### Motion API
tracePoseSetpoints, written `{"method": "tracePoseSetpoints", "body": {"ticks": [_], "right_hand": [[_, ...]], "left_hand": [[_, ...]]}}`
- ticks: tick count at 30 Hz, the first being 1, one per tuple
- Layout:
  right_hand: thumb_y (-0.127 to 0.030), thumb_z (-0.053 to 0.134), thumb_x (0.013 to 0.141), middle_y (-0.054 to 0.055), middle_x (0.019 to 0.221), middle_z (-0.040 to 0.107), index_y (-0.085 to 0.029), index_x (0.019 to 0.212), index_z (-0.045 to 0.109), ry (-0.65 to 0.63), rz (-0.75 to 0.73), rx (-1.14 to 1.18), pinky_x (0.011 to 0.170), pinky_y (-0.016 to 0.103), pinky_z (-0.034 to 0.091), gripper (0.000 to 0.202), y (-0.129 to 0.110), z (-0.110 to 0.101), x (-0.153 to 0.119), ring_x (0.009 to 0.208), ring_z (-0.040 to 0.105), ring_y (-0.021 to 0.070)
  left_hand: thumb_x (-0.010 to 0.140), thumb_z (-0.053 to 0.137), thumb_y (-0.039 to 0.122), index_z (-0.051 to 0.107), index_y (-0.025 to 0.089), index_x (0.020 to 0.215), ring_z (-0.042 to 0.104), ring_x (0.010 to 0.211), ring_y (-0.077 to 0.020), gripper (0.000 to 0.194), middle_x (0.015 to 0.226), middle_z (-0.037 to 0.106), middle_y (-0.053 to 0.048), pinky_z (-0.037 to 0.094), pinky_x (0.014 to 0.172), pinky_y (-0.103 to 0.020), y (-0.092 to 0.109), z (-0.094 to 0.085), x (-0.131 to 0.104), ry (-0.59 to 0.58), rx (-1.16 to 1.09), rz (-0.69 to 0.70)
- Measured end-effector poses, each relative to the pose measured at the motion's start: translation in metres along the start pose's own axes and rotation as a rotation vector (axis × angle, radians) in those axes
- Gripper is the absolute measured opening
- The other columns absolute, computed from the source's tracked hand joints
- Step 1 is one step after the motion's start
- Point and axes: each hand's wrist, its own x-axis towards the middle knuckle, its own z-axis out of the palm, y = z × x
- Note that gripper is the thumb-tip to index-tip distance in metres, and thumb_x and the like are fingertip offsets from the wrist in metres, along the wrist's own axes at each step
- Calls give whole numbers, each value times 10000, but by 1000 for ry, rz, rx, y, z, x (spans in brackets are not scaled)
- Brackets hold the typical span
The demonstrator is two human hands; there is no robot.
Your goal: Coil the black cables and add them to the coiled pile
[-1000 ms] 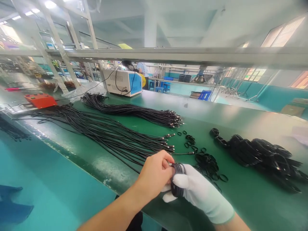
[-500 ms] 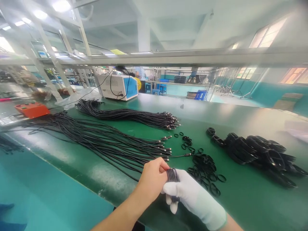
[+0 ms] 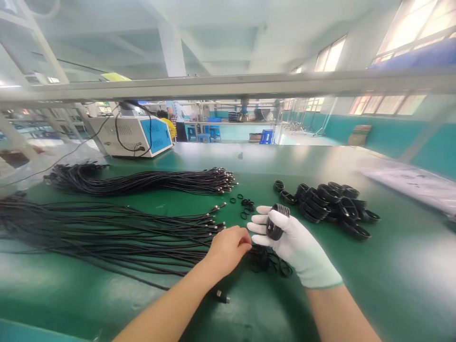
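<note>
My right hand (image 3: 285, 232), in a white glove, holds a coiled black cable (image 3: 275, 232) against the palm with the thumb, its other fingers stretched out. Just left of it is my bare left hand (image 3: 230, 247), fingers curled in and tips pressed together; whatever they may hold is hidden. Under both hands lies a pile of black rubber bands (image 3: 269, 262). A few looser bands (image 3: 245, 204) are scattered beyond. Below my left wrist a cable connector (image 3: 221, 297) shows. Loose straight black cables (image 3: 142, 237) spread leftward, their connector ends near my left hand.
Farther back lies a thicker bundle of cables (image 3: 149, 183). Finished-looking coils (image 3: 327, 202) are heaped to the right on the green table (image 3: 392, 266). A white and blue machine (image 3: 131, 135) stands at the back left. A shelf beam (image 3: 228, 85) crosses above; a person (image 3: 176, 118) stands far behind.
My right hand has moved up and right with the coil, its fingers now spread. My left hand has come away from the coil. The view has turned right.
</note>
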Motion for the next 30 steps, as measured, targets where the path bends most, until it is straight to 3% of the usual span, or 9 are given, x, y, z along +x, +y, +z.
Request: {"method": "tracePoseSetpoints", "body": {"ticks": [3, 5, 9, 14, 18, 21, 23, 27, 30], "right_hand": [[-342, 709, 713, 87, 913, 638, -157, 1012, 560, 15, -17, -8, 678, 400, 561, 381, 4, 1, 0, 842, 652, 247], [-350, 699, 726, 87, 917, 630, -155, 1021, 547, 0, -22, -9, 646, 377, 560, 385, 4, 0, 0, 817, 650, 237], [-323, 658, 768, 58, 843, 620, -155, 1036, 521, -4, -84, -78, 477, 236, 470, 345, 5, 2, 1, 611, 588, 130], [-276, 688, 705, -18, 592, 569, -142, 1034, 503, 156, -60, -334, 371, 206, 365, 401, 23, 22, 4, 402, 480, 94], [-253, 745, 599, -15, 630, 578, -140, 985, 502, 94, -32, -226, 334, 195, 338, 469, 45, 41, 4, 409, 481, 98], [-327, 711, 639, -54, 551, 504, -151, 962, 504, 53, -18, -178, 334, 182, 300, 422, 60, 43, 2, 375, 410, 71], [-372, 690, 658, -47, 599, 497, -168, 965, 508, -32, 45, -23, 347, 159, 275, 411, 67, 40, 0, 419, 406, 56], [-356, 749, 580, -41, 641, 486, -206, 915, 563, -470, 228, 337, 354, 144, 235, 412, 71, 30, -6, 445, 394, 43], [-334, 798, 503, -26, 572, 477, -167, 837, 612, -610, 224, 185, 393, 166, 268, 417, 64, 29, -8, 478, 419, 71]], "left_hand": [[693, 581, 150, 620, 223, 719, 576, 822, -226, 86, 805, 611, -14, 366, 730, -299, 4, 18, 15, -40, 2, -28], [674, 588, 127, 602, 214, 674, 574, 829, -234, 88, 771, 590, -14, 358, 749, -311, 1, 17, 20, -50, -45, -53], [696, 573, 185, 565, 196, 662, 545, 767, -192, 37, 741, 532, -5, 355, 693, -277, -9, -6, 16, -26, -268, -105], [748, 512, 364, 471, 176, 761, 422, 493, -90, 193, 657, 482, 14, 332, 499, -227, -8, -29, -12, -75, -693, -189], [728, 539, 406, 449, 166, 737, 427, 490, -66, 257, 681, 503, 3, 355, 491, -208, -4, -16, -31, -17, -921, -213], [721, 562, 424, 446, 167, 679, 410, 436, -60, 285, 580, 481, 28, 292, 428, -184, -9, -2, -34, 65, -983, -229], [708, 581, 434, 440, 172, 650, 395, 416, -65, 303, 512, 456, 39, 245, 398, -178, -12, 0, -37, 108, -998, -226], [648, 644, 409, 495, 180, 722, 354, 413, -45, 283, 655, 522, 23, 249, 403, -184, -9, -18, -59, 106, -1336, -174], [607, 675, 425, 474, 194, 640, 342, 441, -62, 308, 649, 506, 20, 271, 435, -200, -5, -42, -79, -22, -1452, -97]]}}
